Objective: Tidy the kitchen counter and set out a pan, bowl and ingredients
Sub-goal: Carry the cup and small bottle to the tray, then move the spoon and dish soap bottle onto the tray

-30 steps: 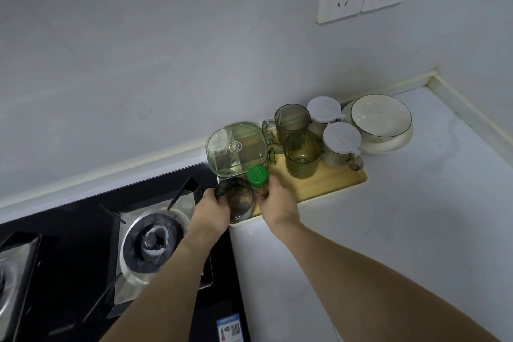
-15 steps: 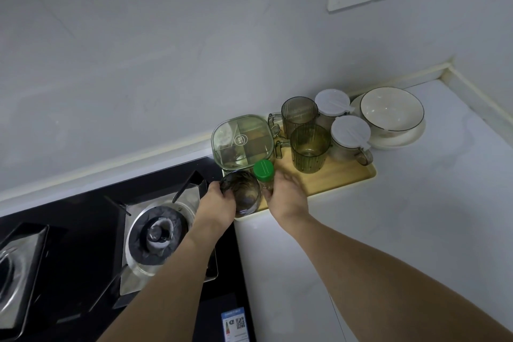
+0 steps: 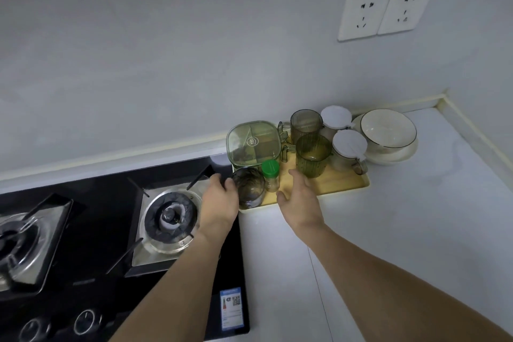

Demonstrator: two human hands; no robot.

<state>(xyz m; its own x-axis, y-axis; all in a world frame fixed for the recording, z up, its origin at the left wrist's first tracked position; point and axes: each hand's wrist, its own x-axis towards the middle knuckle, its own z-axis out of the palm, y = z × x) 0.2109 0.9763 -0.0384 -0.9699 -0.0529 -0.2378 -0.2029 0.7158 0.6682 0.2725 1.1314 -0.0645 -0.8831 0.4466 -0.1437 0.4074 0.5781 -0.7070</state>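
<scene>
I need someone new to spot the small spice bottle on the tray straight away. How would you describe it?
Find the wooden tray against the wall, just right of the black gas hob. At its near left end, the spice bottle stands upright between a dark glass jar held by the left hand and the open right hand. It alone has a bright green screw cap.

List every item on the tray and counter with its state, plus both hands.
Left hand: gripping the glass jar.
Right hand: open, holding nothing.
Glass jar: upright on the tray's corner.
Green-capped bottle: upright, capped.
Green container: lid on.
Two green mugs: upright, uncovered.
Two white-lidded jars: closed.
White bowl: upright, empty, on a plate.
Wooden tray: flat on the counter.
</scene>
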